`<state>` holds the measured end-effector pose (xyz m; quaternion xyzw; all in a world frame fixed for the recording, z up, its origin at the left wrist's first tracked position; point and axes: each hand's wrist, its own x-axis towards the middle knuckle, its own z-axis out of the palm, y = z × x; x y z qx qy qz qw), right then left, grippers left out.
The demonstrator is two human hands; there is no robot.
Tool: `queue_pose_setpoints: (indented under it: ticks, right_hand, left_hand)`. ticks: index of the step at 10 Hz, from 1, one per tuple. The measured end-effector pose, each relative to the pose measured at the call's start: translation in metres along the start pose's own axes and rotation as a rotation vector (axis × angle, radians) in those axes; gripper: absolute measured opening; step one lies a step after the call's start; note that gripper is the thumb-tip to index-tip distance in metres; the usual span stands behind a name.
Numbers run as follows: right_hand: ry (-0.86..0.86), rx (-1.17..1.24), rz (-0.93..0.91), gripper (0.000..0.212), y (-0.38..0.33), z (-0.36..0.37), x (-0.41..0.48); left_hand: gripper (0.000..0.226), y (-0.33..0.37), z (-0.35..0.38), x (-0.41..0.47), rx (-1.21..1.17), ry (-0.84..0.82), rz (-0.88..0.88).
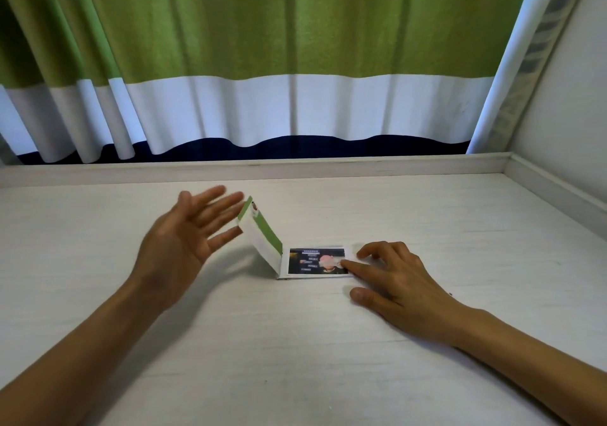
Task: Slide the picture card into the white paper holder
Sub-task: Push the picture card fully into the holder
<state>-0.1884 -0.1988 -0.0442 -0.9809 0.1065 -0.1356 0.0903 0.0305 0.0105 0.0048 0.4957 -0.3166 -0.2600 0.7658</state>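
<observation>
Whitewashed wood surface fills the foreground. On it, the right hand presses spread fingers on the picture card, lying flat in the white paper holder, whose flap stands tilted. Left hand hovers beside the flap, fingers splayed. Behind hangs a striped curtain.

Matt paper holder (glossy card), woodgrain table.

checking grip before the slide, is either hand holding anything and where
Nothing is gripped. The right hand presses fingertips on the picture card at its right end; the left hand is open.
</observation>
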Motion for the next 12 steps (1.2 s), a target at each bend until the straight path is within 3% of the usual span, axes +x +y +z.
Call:
queue_pose_setpoints:
  ticks: [1,2,3,4,6,7,10,12]
  right_hand:
    - [0.004,0.005,0.0,0.07,0.001,0.0,0.001]
    - [0.009,0.002,-0.003,0.07,0.001,0.001,0.0]
    - [0.013,-0.001,-0.006,0.069,0.0,-0.001,0.0]
    - [0.014,0.023,-0.014,0.05,-0.002,-0.003,0.0]
    - [0.127,0.215,0.082,0.061,0.0,-0.003,-0.002]
    - [0.103,0.117,0.013,0.055,-0.001,0.0,-0.002]
    - [0.021,0.033,0.032,0.065,-0.001,0.001,-0.002]
    - [-0.01,0.159,0.048,0.074,0.001,-0.007,-0.004]
  left_hand:
    - [0.054,-0.014,0.005,-0.009,0.297,-0.216,-0.01]
    - [0.05,-0.027,0.008,-0.015,0.813,-0.407,0.06]
    - [0.051,-0.037,0.011,-0.018,1.038,-0.564,0.151]
    - [0.064,-0.043,0.01,-0.017,1.135,-0.643,0.193]
    - [0.071,-0.042,0.011,-0.017,1.186,-0.668,0.187]
    - [0.071,-0.041,0.011,-0.017,1.194,-0.664,0.185]
    - [0.068,-0.04,0.012,-0.018,1.241,-0.687,0.208]
    - [0.066,-0.029,0.014,-0.02,1.245,-0.653,0.212]
